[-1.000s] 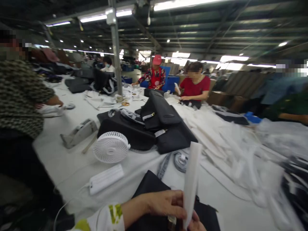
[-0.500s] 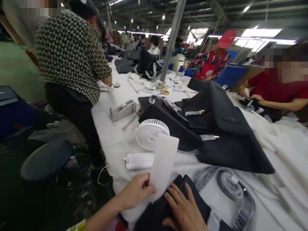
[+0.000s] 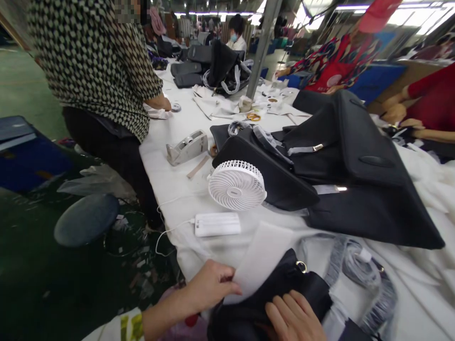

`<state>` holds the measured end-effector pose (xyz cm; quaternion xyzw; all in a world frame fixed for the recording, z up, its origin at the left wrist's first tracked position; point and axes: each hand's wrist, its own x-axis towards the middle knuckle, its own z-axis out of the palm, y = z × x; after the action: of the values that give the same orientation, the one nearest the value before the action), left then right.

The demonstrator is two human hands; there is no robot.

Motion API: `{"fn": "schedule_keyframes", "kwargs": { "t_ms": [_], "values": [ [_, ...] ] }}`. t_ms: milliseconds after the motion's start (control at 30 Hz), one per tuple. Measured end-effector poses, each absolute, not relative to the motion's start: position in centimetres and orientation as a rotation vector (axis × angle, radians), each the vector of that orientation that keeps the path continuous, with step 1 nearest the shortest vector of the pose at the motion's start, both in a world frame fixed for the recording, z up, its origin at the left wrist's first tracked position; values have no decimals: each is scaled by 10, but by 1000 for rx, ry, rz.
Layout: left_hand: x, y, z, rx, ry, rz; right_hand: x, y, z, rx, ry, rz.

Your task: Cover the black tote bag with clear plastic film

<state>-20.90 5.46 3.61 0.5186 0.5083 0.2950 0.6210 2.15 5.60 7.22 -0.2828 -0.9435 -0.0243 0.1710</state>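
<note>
My left hand (image 3: pixel 212 283) pinches the lower left edge of a white foam sheet (image 3: pixel 263 258), which leans away over the table. The sheet's lower end goes down behind a black bag (image 3: pixel 270 308) that lies close to my body. My right hand (image 3: pixel 293 316) rests curled on the bag, its fingers bent over the black material and its thumb hidden. A gold ring (image 3: pixel 301 267) shows at the bag's far corner. To the right of the bag lies a coiled strap in clear plastic wrap (image 3: pixel 362 272).
A white fan (image 3: pixel 236 185) and a white power bank (image 3: pixel 217 224) with a cable stand beyond my hands. Behind them are a tape dispenser (image 3: pixel 188 148) and a large black bag (image 3: pixel 359 180). A co-worker in a patterned shirt (image 3: pixel 95 71) stands at left; others work across the table.
The foam sheet has tipped lower, its bottom now behind the bag. My right hand has gone from spread flat to curled on the bag, and the gold ring has come into view.
</note>
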Motion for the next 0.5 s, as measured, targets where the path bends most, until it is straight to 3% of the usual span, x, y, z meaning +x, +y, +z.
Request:
{"fn": "schedule_keyframes", "kwargs": {
  "t_ms": [500],
  "values": [
    [-203,45,44,1681,1279,352,25,51,67,-891,-2617,-36]
  ]
}}
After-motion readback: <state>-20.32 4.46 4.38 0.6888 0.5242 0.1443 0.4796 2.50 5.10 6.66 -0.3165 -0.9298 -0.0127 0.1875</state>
